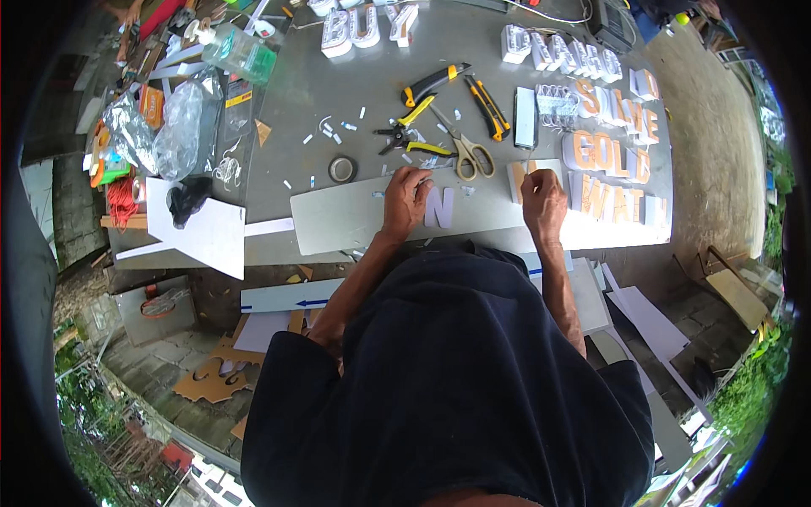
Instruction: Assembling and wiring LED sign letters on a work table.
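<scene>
The person is leaning over the grey metal worktable [338, 93], and the left hand [406, 201] is lying palm-down with fingers loosely curled on the long pale grey sheet of board [338, 221], seemingly pinning it flat just beside a cut-out pale letter shape [439, 208]. The right hand [541, 199] is closing its fingers around something thin at the small orange-and-white letter piece [517, 179]; what it is pinching is too small to tell. Yellow-handled scissors [466, 150] are lying within reach just beyond both hands.
</scene>
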Motion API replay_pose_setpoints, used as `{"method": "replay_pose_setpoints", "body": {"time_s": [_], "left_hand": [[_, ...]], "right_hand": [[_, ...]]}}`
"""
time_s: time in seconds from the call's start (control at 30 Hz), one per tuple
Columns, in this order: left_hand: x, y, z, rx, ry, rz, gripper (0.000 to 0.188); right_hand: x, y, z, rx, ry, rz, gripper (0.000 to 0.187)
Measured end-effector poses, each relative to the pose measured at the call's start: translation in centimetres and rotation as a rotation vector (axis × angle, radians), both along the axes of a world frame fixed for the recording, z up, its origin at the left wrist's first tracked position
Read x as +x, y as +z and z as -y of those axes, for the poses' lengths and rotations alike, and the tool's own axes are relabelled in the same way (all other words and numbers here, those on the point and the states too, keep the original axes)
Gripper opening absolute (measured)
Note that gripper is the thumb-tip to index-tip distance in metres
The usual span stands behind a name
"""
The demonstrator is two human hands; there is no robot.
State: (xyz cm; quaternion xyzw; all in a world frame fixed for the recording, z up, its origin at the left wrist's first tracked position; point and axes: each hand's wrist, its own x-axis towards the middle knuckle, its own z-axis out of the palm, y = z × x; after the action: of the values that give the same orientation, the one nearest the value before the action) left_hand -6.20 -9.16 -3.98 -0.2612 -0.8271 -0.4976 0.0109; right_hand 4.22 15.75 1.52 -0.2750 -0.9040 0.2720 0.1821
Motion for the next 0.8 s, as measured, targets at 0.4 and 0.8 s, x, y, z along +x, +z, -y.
{"method": "replay_pose_setpoints", "body": {"time_s": [0.4, 0.8], "left_hand": [[2.1, -0.4, 9.7, -0.176, 0.438, -0.105, 0.029], [4.4, -0.7, 11.2, -0.393, 0.332, -0.148, 0.069]], "right_hand": [[-5.3, 1.5, -2.6, 0.035, 0.249, -0.01, 0.01], [-8.1, 0.8, -2.3, 0.145, 0.523, 0.056, 0.013]]}}
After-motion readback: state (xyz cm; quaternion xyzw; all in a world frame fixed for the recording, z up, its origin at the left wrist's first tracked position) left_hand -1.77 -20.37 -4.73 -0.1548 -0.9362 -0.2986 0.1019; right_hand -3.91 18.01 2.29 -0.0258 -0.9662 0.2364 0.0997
